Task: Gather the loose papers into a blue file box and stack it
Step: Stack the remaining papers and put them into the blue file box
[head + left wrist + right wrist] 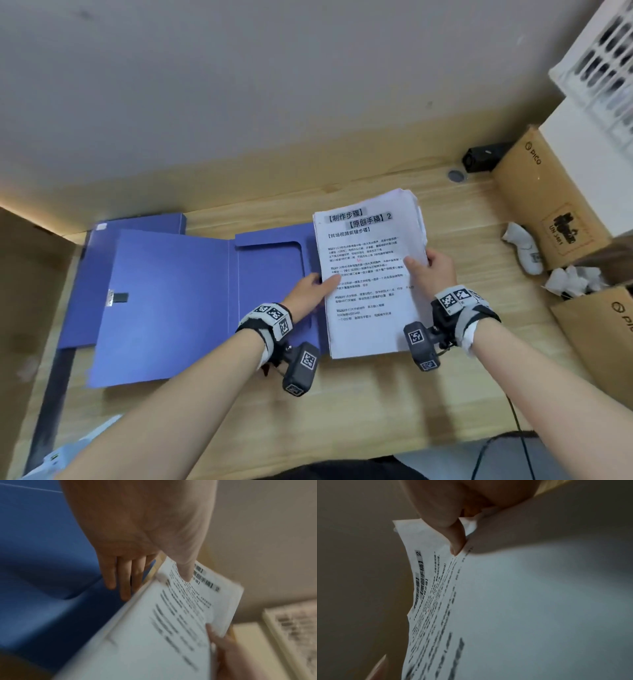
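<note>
- paper stack [370, 274]: white printed sheets, top edges fanning unevenly, sitting tilted over the box's right edge
- blue file box [164, 301]: lying open, lid flipped left, on the surface

Sitting on one desk [359, 411]: one open blue box [164, 301], one paper stack [370, 274] under two hands, left [310, 291] and right [436, 269], two cardboard boxes [548, 195] [596, 339], one white crate [603, 61], one black block [483, 157].

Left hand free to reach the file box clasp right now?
Probably not yet: the left hand pinches the paper stack with the right hand. The path across the open blue file box to the clasp looks unobstructed.
</note>
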`<act>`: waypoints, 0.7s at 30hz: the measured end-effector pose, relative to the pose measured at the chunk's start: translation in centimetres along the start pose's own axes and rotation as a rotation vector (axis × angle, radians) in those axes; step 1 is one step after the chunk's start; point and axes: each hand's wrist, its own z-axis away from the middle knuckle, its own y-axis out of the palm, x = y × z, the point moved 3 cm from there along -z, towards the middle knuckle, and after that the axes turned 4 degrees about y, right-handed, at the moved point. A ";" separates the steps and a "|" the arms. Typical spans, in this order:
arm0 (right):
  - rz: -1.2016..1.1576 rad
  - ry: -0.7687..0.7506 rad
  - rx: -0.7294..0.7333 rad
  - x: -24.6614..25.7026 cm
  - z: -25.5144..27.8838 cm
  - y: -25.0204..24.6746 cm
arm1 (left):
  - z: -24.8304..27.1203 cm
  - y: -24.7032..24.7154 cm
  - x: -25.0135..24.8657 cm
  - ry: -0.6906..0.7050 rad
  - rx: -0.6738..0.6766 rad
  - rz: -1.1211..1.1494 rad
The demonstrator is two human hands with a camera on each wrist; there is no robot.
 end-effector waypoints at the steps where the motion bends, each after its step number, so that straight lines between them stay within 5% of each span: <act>1: -0.035 -0.006 0.017 0.7 0.2 0.8 | 0.2 -0.4 0.0 -0.032 -0.023 0.095; 6: -0.220 0.020 0.114 3.1 1.4 6.1 | 1.9 -3.4 0.9 -0.228 -0.055 0.667; 21: -0.001 0.099 0.375 0.9 2.3 21.4 | 8.0 -17.7 7.0 -0.064 -0.416 0.287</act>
